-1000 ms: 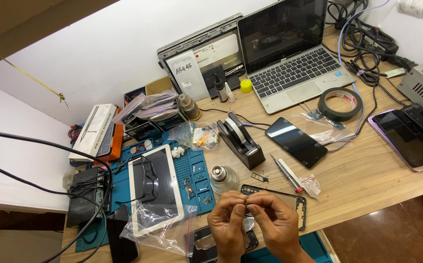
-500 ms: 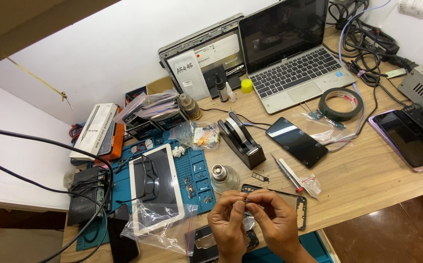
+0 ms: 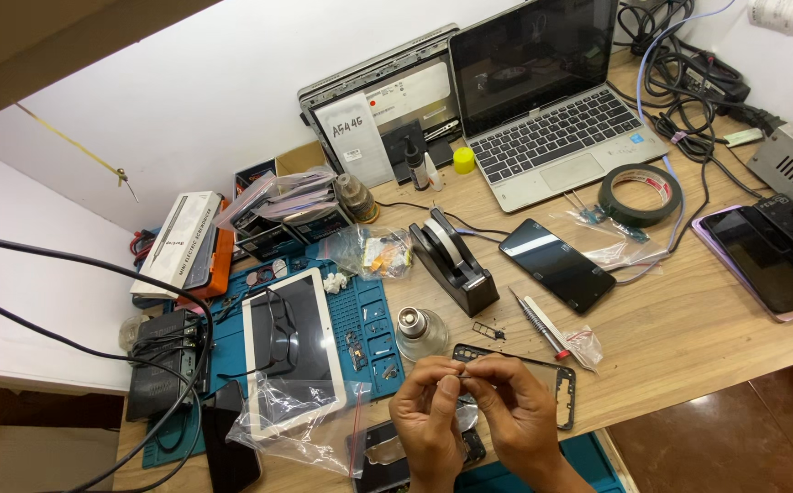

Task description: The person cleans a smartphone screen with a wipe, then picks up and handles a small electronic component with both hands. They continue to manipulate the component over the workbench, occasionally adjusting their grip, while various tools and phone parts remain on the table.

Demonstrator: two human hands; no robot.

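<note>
- Head view, against the frame half a second back: both hands have stayed low at the table's near edge, fingertips pinched together; the bench around them has not shifted.
- Left hand point(image 3: 428, 420) and right hand point(image 3: 517, 415) meet at the fingertips, each clamped on one end of a thin dark tool point(image 3: 463, 376); what kind of tool it is cannot be told.
- That tool sits just above the black phone frame point(image 3: 562, 394), which lies flat on the wood under the right hand.
- One laptop point(image 3: 551, 100), open, at the far side.
- One tape dispenser point(image 3: 453, 258) and one roll of dark tape point(image 3: 640, 194).
- Two dark phones lying screen up: one mid-table point(image 3: 556, 265), one in a pale case point(image 3: 766, 260) at right.
- One white tablet point(image 3: 288, 351) on the blue work mat point(image 3: 373, 319).
- One screwdriver point(image 3: 538, 322) beside the frame.
</note>
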